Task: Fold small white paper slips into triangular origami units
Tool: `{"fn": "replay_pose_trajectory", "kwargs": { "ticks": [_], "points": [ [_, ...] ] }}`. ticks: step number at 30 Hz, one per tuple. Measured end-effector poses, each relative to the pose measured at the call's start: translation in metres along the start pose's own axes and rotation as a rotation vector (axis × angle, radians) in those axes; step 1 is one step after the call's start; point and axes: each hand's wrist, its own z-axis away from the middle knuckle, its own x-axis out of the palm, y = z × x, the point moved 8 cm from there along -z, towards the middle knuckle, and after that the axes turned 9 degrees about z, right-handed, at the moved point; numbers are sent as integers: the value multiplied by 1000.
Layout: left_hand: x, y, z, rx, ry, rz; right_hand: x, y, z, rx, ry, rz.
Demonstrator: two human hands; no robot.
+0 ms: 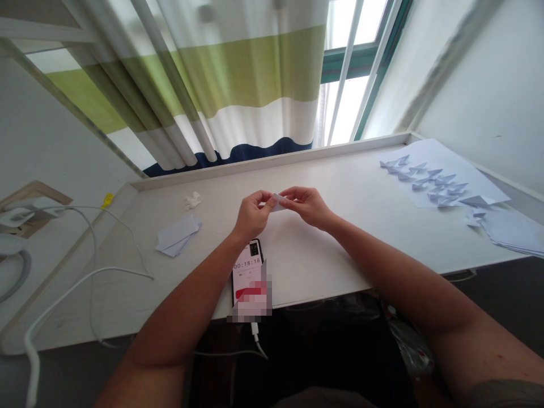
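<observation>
A small folded piece of white paper (278, 203) is pinched between my two hands above the middle of the desk. My left hand (254, 214) grips its left side with thumb and fingers. On the other side, my right hand (309, 207) has its thumb and fingertips closed on the paper's right edge. The fingers cover much of the paper, so its exact folds cannot be made out. Several folded paper figures (434, 174) stand in rows on a large white sheet (461, 164) at the right. To the left lies a small stack of paper slips (177, 233).
A phone (247, 272) showing a timer lies near the desk's front edge, with a charging cable (255, 330) plugged in. A crumpled tissue (193, 200) sits at the left. White cables (80, 277) cross the left side. More paper sheets (516, 229) lie at the far right.
</observation>
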Motion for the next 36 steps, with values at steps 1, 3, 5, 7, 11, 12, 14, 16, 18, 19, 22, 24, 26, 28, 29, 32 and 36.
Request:
{"fn": "replay_pose_trajectory", "kwargs": {
  "ticks": [1,3,5,7,11,12,14,16,18,19,22,24,26,28,29,32,36],
  "points": [
    [0,1,0,7,1,-25,0,-1,0,-12,-2,23],
    [-2,3,1,25,18,-73,-1,-4,0,-49,23,78],
    [-4,3,1,27,43,-101,-6,-7,0,-90,77,148],
    [-4,1,2,17,55,-88,-8,-8,-1,-110,103,182],
    [-2,-2,1,-8,49,13,-4,-7,-2,-93,28,145],
    [-2,-3,1,-18,49,36,-3,-7,-2,-90,18,140],
    [-2,-4,0,-39,52,72,-3,-9,-1,-85,16,132],
    [-3,-4,-1,-52,58,99,-3,-11,-1,-72,16,105],
    [-3,-3,-1,-56,63,113,-4,-11,-1,-56,19,66],
    [-3,-3,-1,-55,65,118,-4,-10,-1,-47,24,44],
    [-2,-2,-1,-49,68,150,-7,-8,-1,-19,44,-20],
    [-1,-2,-1,-44,64,177,-7,-6,-1,10,38,-49],
    [-1,-2,-1,-38,55,174,-8,-3,-1,44,19,-68],
    [-3,1,-1,5,57,127,-8,2,-1,105,-17,-106],
    [-4,4,-1,37,58,101,-6,5,-1,148,-47,-138],
    [0,11,-1,108,-9,91,6,11,3,281,-211,-266],
    [5,15,0,135,-87,109,6,6,4,272,-229,-382]
  ]
}}
